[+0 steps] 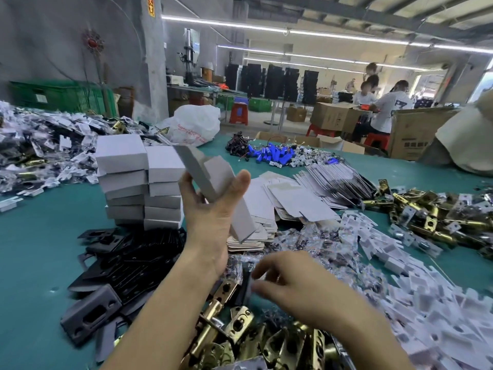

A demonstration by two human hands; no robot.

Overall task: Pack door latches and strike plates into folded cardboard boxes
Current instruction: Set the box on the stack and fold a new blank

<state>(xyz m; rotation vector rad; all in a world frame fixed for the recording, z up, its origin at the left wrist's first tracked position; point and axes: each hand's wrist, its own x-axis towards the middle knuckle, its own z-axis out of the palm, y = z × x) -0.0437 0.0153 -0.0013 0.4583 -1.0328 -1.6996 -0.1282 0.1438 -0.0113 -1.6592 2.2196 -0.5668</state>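
My left hand [210,206] is raised over the table and grips a partly folded grey cardboard box [213,180], thumb on its right side, flaps hanging open. My right hand [290,284] is blurred, low over the brass door latches [237,335], with fingers curled around a small dark piece; what it is I cannot tell. Black strike plates [128,260] lie in a heap to the left. Two stacks of closed boxes [138,180] stand behind my left hand. Flat box blanks [288,198] lie fanned out to the right of it.
Small plastic bags of screws [314,244] and white card inserts [426,289] cover the green table [40,236] at right. More latches [437,217] pile at far right. Blue cylinders [274,153], a white bag [194,124] and workers sit farther back.
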